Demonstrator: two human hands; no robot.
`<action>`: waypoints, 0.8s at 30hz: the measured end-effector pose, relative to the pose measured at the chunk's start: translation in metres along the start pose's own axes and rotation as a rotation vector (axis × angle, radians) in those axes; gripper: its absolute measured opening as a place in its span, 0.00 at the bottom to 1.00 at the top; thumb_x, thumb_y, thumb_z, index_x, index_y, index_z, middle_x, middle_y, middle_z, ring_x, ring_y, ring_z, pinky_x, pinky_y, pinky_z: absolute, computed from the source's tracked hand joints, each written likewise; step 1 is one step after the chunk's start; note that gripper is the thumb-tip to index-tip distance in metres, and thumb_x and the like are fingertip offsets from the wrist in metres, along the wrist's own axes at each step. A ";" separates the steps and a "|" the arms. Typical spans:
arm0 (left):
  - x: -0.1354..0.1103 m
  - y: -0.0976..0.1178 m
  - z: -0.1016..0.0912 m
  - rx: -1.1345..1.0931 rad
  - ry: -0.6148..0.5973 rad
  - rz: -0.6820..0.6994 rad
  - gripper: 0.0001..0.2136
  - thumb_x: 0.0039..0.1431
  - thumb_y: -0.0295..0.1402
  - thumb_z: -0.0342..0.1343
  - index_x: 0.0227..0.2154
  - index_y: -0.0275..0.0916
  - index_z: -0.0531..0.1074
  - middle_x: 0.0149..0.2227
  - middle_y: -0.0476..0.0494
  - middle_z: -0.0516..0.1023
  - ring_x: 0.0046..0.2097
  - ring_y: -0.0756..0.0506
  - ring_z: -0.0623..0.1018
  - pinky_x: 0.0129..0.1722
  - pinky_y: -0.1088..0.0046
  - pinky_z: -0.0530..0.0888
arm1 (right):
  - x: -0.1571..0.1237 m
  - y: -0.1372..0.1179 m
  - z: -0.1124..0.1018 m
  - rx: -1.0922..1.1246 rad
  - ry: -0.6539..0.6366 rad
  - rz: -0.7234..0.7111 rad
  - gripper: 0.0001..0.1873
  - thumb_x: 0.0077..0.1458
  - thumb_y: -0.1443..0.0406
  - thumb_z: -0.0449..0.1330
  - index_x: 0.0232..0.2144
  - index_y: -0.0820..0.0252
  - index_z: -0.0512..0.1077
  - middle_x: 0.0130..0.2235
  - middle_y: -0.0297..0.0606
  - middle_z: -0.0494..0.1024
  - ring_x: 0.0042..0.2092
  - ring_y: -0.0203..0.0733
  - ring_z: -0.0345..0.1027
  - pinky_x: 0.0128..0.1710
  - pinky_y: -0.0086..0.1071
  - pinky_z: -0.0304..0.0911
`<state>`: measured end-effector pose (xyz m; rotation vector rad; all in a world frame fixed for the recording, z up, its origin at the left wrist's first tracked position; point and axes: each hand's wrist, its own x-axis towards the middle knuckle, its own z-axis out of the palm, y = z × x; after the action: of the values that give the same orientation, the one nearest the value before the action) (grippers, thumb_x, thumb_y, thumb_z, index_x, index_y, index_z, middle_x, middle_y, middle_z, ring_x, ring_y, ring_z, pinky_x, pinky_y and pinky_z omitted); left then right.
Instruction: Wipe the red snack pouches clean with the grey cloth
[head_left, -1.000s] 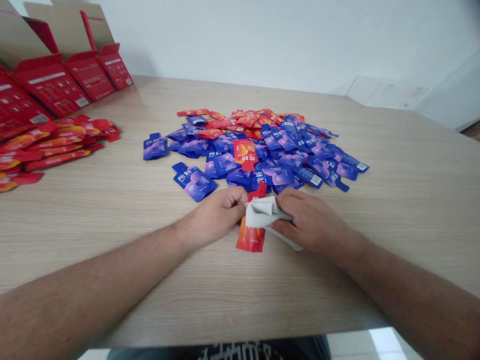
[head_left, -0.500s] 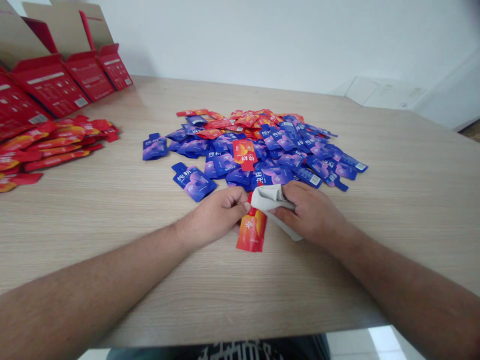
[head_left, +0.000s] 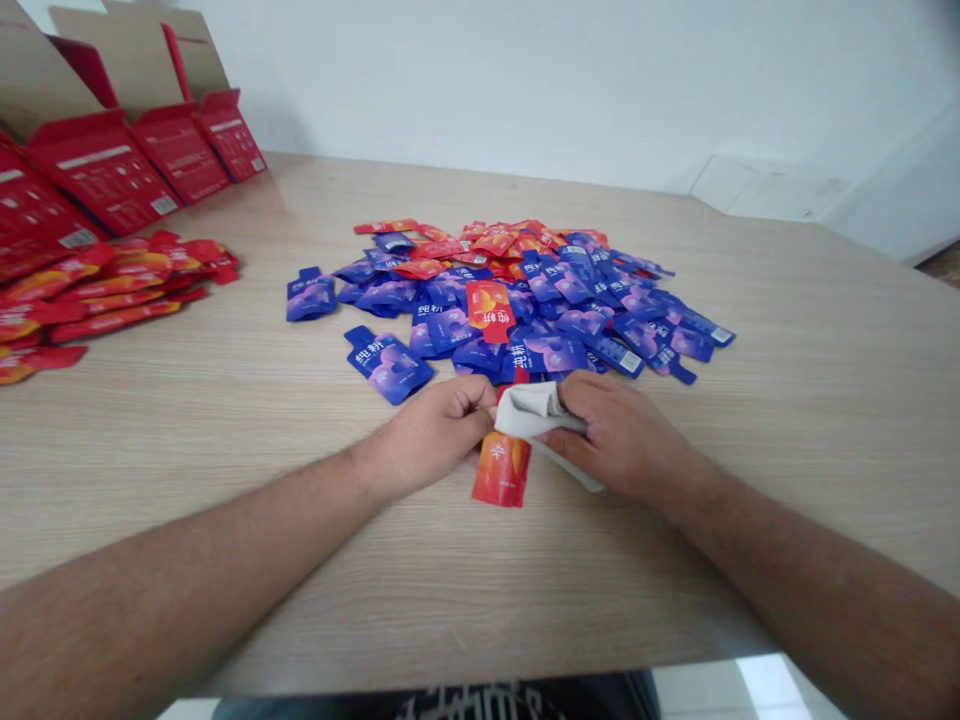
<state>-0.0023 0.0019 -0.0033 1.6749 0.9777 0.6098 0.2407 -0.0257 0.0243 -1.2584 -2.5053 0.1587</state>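
Note:
My left hand [head_left: 427, 440] pinches a red-orange foil sachet [head_left: 501, 472] near its narrow top end, and the sachet hangs just above the wooden tabletop. My right hand [head_left: 615, 435] is shut on a folded grey cloth [head_left: 534, 418], which wraps the upper part of the sachet and hides it. A loose blue sachet [head_left: 388, 365] lies just beyond my left hand. The edge of a large heap of blue and red sachets [head_left: 510, 310] sits just beyond both hands.
The light wood table [head_left: 787, 420] extends to my right and towards a white wall. At far left stand open red cardboard boxes [head_left: 101, 170], with a stack of red sachets [head_left: 97, 295] in front of them. White panels lean in the far right corner.
The cloth and my right hand moved up the sachet, then slid back slightly towards my left hand. My left hand keeps its hold, and the heap looks unchanged.

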 end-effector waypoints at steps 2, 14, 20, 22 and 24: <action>0.000 0.000 0.000 0.002 0.008 0.006 0.08 0.64 0.36 0.54 0.31 0.38 0.68 0.27 0.53 0.69 0.28 0.52 0.66 0.27 0.77 0.63 | -0.002 -0.005 0.000 0.033 -0.075 -0.079 0.08 0.62 0.61 0.62 0.34 0.58 0.68 0.36 0.38 0.73 0.35 0.42 0.66 0.35 0.34 0.59; 0.000 0.006 0.000 -0.006 0.005 0.003 0.08 0.63 0.35 0.55 0.30 0.38 0.67 0.27 0.52 0.69 0.28 0.52 0.67 0.27 0.77 0.64 | -0.001 -0.003 0.000 0.025 -0.062 -0.081 0.08 0.62 0.61 0.61 0.34 0.57 0.67 0.36 0.38 0.73 0.37 0.44 0.67 0.36 0.35 0.60; -0.001 0.009 0.001 -0.079 0.010 -0.015 0.09 0.63 0.36 0.56 0.30 0.38 0.66 0.26 0.54 0.68 0.26 0.53 0.66 0.26 0.78 0.63 | -0.002 -0.003 -0.002 -0.025 -0.022 -0.014 0.08 0.64 0.60 0.60 0.36 0.58 0.68 0.38 0.41 0.74 0.39 0.47 0.68 0.38 0.37 0.62; -0.001 0.010 0.002 -0.089 0.009 -0.036 0.08 0.63 0.35 0.56 0.30 0.38 0.66 0.25 0.54 0.69 0.25 0.53 0.66 0.25 0.79 0.63 | -0.001 0.002 -0.001 -0.049 0.014 0.039 0.09 0.64 0.59 0.60 0.36 0.59 0.68 0.38 0.42 0.74 0.40 0.48 0.69 0.39 0.38 0.62; -0.002 0.011 0.003 -0.088 0.022 -0.044 0.08 0.63 0.35 0.56 0.31 0.38 0.66 0.25 0.54 0.69 0.25 0.53 0.67 0.25 0.79 0.63 | -0.001 0.000 0.000 -0.034 0.000 0.019 0.09 0.64 0.59 0.60 0.36 0.59 0.69 0.39 0.42 0.74 0.39 0.47 0.69 0.38 0.37 0.63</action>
<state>0.0024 -0.0027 0.0068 1.5679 0.9870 0.6344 0.2410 -0.0271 0.0240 -1.2954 -2.5074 0.1207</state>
